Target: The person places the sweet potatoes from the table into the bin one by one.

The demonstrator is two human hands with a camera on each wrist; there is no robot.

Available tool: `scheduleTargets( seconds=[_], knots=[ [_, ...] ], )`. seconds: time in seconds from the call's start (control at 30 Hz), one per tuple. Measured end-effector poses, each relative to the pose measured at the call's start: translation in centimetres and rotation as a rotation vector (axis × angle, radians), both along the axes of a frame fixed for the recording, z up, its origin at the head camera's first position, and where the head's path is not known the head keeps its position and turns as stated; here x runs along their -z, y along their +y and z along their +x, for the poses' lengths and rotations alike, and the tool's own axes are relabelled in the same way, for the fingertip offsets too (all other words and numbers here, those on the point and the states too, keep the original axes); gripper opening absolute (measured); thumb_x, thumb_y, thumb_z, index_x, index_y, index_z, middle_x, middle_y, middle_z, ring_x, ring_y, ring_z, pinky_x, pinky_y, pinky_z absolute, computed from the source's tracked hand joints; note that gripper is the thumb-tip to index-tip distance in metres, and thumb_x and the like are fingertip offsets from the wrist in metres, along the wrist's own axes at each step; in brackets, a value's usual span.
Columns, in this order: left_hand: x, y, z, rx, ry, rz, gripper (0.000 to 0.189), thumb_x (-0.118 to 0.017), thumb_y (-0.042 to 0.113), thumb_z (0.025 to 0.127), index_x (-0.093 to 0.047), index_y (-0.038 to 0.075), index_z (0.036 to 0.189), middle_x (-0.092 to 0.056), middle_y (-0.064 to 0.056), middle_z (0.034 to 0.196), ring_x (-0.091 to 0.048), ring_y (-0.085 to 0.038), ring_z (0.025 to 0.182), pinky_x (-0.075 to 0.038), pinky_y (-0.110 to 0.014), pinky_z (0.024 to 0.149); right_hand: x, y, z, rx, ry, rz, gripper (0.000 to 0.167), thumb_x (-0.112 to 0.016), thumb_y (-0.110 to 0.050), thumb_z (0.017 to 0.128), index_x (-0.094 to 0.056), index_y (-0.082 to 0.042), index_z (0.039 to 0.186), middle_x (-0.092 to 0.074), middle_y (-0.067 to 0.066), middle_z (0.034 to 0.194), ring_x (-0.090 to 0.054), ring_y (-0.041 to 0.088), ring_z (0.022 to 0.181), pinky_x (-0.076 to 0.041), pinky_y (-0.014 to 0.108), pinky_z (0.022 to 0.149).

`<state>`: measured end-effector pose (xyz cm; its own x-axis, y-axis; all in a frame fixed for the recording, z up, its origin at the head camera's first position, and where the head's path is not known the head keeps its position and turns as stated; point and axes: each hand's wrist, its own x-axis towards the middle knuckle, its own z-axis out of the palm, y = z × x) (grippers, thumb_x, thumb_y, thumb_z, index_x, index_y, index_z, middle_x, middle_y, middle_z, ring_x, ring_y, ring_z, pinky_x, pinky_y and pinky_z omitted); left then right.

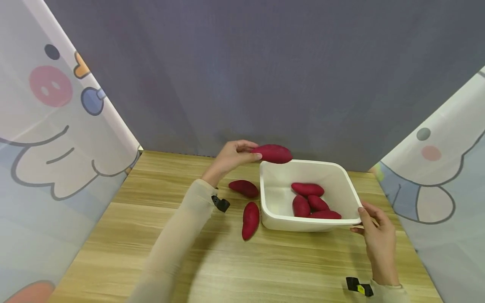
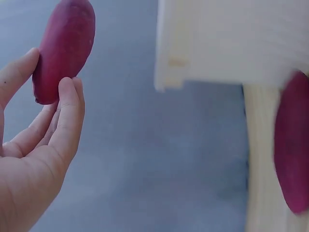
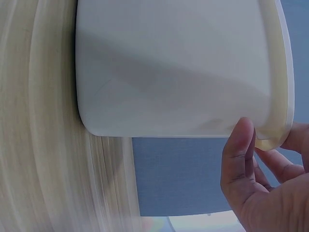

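Observation:
My left hand [image 1: 232, 159] pinches one end of a red sweet potato [image 1: 273, 154], holding it up near the back left corner of a white plastic bin [image 1: 267, 198]. In the left wrist view the thumb and fingertips grip the lower end of that sweet potato [image 2: 67, 43]. My right hand [image 1: 379, 235] holds the bin's front right corner, thumb over the rim and fingers underneath it, as the right wrist view shows on the bin wall [image 3: 174, 72]. Several sweet potatoes [image 1: 301, 206] lie inside the bin, mostly toward its front.
Two more sweet potatoes lie on the wooden table [image 1: 151, 219] left of the bin: a darker one [image 1: 244, 188] behind and another [image 1: 251, 221] in front. A grey cloth [image 1: 242, 75] hangs behind the table, with cartoon-printed curtains [image 1: 30, 160] at both sides.

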<state>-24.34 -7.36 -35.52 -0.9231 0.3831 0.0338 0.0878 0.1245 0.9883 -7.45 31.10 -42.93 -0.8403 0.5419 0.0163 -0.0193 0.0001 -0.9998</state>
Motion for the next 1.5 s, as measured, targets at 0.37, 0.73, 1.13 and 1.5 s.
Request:
scheduleTargets(
  seconds=[0.37, 0.73, 1.13, 1.5],
  knots=[
    [-2.1, 7.1, -1.4, 0.123, 0.097, 0.001, 0.039, -0.085, 0.032, 0.082, -0.074, 0.017, 0.117, -0.071, 0.001, 0.108, -0.065, -0.015, 0.101, -0.054, -0.032, 0.086, 0.1, -0.5, 0.4, -0.010, 0.020, 0.011, 0.033, -0.066, -0.009, 0.097, -0.064, 0.004, 0.127, -0.061, 0.005, 0.102, -0.067, 0.011, 0.063, -0.057, 0.026, 0.050],
    [-1.8, 12.4, -1.6, 0.182, 0.074, 0.061, 0.036, -0.086, 0.021, 0.082, -0.074, 0.012, 0.115, -0.072, 0.002, 0.101, -0.066, -0.013, 0.096, -0.053, -0.026, 0.082, 0.4, -1.0, 0.7, -0.017, 0.047, -0.005, 0.034, -0.067, -0.009, 0.097, -0.063, 0.005, 0.128, -0.061, 0.007, 0.105, -0.067, 0.012, 0.063, -0.057, 0.025, 0.050],
    [1.6, 13.8, -1.0, 0.177, -0.023, -0.037, 0.033, -0.085, 0.022, 0.082, -0.075, 0.012, 0.112, -0.071, 0.005, 0.096, -0.066, -0.009, 0.091, -0.053, -0.023, 0.081, 0.6, -1.5, 0.5, -0.028, 0.049, 0.002, 0.034, -0.066, -0.008, 0.097, -0.062, 0.006, 0.128, -0.060, 0.007, 0.106, -0.066, 0.013, 0.063, -0.057, 0.026, 0.050],
    [2.4, 14.1, -1.0, 0.187, -0.020, 0.011, 0.028, -0.080, 0.010, 0.086, -0.073, 0.001, 0.111, -0.072, 0.002, 0.094, -0.067, -0.009, 0.087, -0.055, -0.021, 0.079, 0.7, -1.5, 0.4, -0.024, 0.057, 0.000, 0.032, -0.066, -0.008, 0.097, -0.063, 0.006, 0.126, -0.062, 0.007, 0.104, -0.067, 0.012, 0.065, -0.057, 0.026, 0.049]
  ],
)
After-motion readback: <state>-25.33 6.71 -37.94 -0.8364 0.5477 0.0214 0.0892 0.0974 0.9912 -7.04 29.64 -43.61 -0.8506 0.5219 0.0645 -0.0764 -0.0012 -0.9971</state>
